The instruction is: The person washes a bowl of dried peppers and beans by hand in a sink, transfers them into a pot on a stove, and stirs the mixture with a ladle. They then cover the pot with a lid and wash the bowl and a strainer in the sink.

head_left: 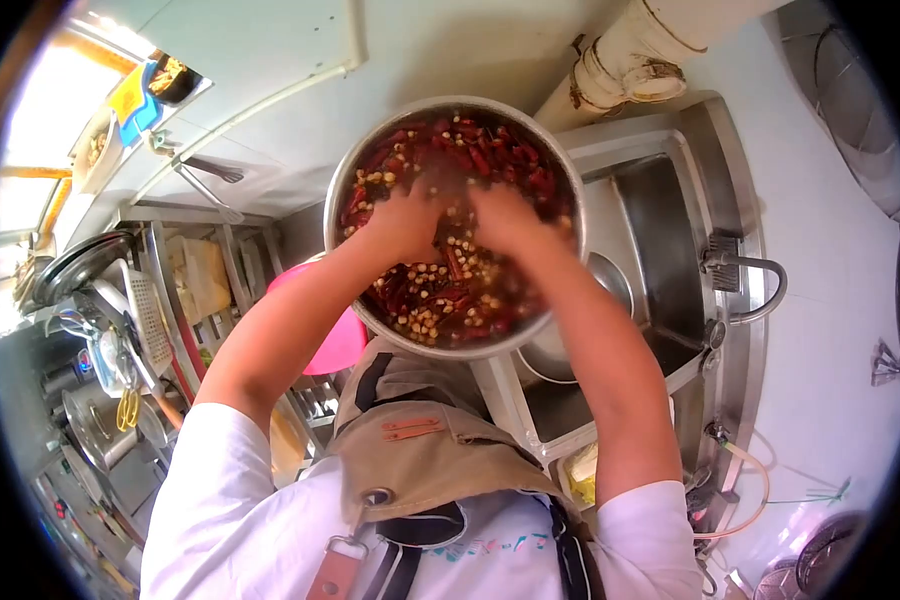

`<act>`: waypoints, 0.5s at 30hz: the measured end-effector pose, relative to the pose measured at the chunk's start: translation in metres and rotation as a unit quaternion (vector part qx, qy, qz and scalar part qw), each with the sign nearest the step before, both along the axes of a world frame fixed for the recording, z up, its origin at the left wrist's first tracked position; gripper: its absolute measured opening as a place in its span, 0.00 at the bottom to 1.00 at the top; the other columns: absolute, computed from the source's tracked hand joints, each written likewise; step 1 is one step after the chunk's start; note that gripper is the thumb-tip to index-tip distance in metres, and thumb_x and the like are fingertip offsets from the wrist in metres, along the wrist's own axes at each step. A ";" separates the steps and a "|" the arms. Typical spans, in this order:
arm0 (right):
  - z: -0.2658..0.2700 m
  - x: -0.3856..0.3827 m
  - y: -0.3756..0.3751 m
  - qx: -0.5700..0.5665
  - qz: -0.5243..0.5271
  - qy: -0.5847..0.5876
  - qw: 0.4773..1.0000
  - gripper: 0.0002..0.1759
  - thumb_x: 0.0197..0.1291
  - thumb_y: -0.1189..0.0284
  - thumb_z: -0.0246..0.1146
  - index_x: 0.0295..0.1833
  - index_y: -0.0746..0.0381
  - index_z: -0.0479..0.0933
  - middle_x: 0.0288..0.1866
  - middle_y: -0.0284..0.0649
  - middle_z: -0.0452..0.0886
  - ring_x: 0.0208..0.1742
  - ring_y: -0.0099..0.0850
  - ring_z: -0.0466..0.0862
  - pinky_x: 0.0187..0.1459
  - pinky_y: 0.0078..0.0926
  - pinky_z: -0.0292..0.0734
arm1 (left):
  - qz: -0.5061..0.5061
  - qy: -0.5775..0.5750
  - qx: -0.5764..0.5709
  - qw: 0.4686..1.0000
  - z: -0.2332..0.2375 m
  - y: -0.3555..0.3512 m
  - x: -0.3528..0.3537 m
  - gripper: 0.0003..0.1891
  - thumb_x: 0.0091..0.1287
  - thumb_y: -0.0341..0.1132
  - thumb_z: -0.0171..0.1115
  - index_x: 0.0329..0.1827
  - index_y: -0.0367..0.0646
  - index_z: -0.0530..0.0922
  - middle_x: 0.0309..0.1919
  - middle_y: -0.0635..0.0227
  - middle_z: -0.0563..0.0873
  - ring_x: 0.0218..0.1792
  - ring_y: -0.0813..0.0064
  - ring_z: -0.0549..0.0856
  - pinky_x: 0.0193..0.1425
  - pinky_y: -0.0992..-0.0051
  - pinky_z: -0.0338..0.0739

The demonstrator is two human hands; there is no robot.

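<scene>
A big round metal basin [336,180] holds dark liquid full of red chilies [480,150] and pale yellowish seeds or pieces [425,322]. Inside it, on the left, my left hand [407,222] reaches down among the chilies. To its right, my right hand [505,215] is also dipped into the mix, a small gap between the two. The fingers of both hands are mostly under the chilies and liquid, so their grip is hidden.
A steel sink [660,250] with a curved faucet [760,290] stands to the right. Under the basin's left side shows a pink tub [338,345]. At left, a rack [160,290] carries utensils and pans. A white pipe [620,60] runs behind the basin.
</scene>
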State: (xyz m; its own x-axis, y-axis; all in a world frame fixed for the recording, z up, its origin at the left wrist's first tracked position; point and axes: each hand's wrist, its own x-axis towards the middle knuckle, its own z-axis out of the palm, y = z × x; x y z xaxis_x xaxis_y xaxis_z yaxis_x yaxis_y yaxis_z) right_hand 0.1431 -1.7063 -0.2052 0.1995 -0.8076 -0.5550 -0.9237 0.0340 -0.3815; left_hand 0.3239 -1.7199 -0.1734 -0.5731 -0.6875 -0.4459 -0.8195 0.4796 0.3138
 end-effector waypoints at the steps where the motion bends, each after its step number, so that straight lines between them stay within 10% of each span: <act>1: -0.010 -0.001 -0.005 0.011 -0.027 -0.015 0.999 0.32 0.48 0.66 0.70 0.59 0.64 0.70 0.57 0.56 0.74 0.59 0.50 0.75 0.57 0.42 0.73 | -0.003 0.001 0.024 1.000 -0.003 -0.005 0.000 0.41 0.46 0.38 0.71 0.68 0.54 0.66 0.58 0.46 0.70 0.53 0.45 0.76 0.52 0.51 0.76; 5: -0.004 -0.003 -0.008 -0.036 -0.153 -0.151 0.976 0.25 0.48 0.68 0.69 0.51 0.68 0.75 0.45 0.56 0.81 0.50 0.49 0.81 0.54 0.41 0.74 | -0.047 -0.012 0.067 0.997 0.029 -0.013 0.001 0.33 0.49 0.32 0.65 0.63 0.48 0.72 0.38 0.49 0.83 0.41 0.53 0.84 0.47 0.59 0.78; 8: 0.050 -0.006 -0.005 0.003 -0.028 -0.151 0.988 0.25 0.47 0.67 0.69 0.51 0.67 0.76 0.47 0.54 0.81 0.51 0.49 0.80 0.53 0.40 0.75 | -0.088 0.007 0.053 0.995 0.062 -0.013 0.002 0.29 0.50 0.33 0.65 0.60 0.47 0.75 0.35 0.52 0.84 0.41 0.55 0.84 0.47 0.58 0.78; 11: 0.086 -0.006 -0.010 -0.025 0.038 -0.067 0.997 0.30 0.44 0.64 0.71 0.55 0.61 0.76 0.48 0.51 0.81 0.51 0.47 0.80 0.56 0.37 0.73 | -0.063 0.048 0.009 0.997 0.065 -0.024 -0.002 0.28 0.51 0.34 0.65 0.60 0.48 0.76 0.37 0.54 0.84 0.41 0.53 0.84 0.47 0.59 0.78; 15: 0.083 -0.002 -0.019 -0.171 0.036 0.056 0.983 0.31 0.53 0.60 0.65 0.63 0.58 0.71 0.65 0.51 0.69 0.64 0.48 0.69 0.62 0.44 0.66 | -0.012 0.007 -0.142 0.990 0.037 -0.028 -0.019 0.34 0.56 0.41 0.66 0.68 0.53 0.67 0.69 0.57 0.65 0.65 0.45 0.67 0.58 0.44 0.70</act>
State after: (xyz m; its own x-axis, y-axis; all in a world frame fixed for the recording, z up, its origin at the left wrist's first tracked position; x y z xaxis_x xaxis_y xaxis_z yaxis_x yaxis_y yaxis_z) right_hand 0.1411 -1.7256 -0.1222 0.2169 -0.9363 -0.2761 -0.9557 -0.1461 -0.2556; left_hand 0.3048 -1.7476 -0.1360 -0.5951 -0.7704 -0.2287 -0.8036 0.5686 0.1760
